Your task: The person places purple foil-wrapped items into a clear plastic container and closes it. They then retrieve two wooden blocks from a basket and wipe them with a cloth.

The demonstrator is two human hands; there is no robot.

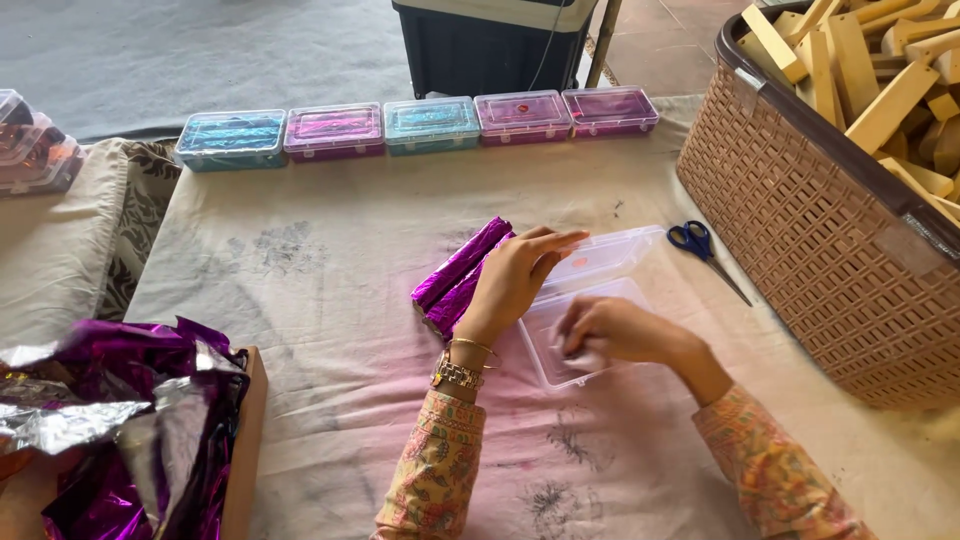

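Two purple foil-wrapped blocks (457, 276) lay beside the left hand (512, 283), fingers loosely spread, while the right hand (610, 330) pressed flat inside a clear plastic box (600, 300).

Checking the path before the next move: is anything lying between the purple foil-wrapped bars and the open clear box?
Only the left hand lies between the purple wrapped bars and the clear box. The right hand rests inside the box.

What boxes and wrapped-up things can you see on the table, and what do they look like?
Five lidded plastic boxes: row along the far edge, rectangular, teal and purple by turns.
Clear plastic box: open at the middle, empty, under the right hand.
Purple foil-wrapped bars: beside the clear box, long and shiny, touched by the left hand.
Loose foil sheets: near left, crumpled purple and silver.
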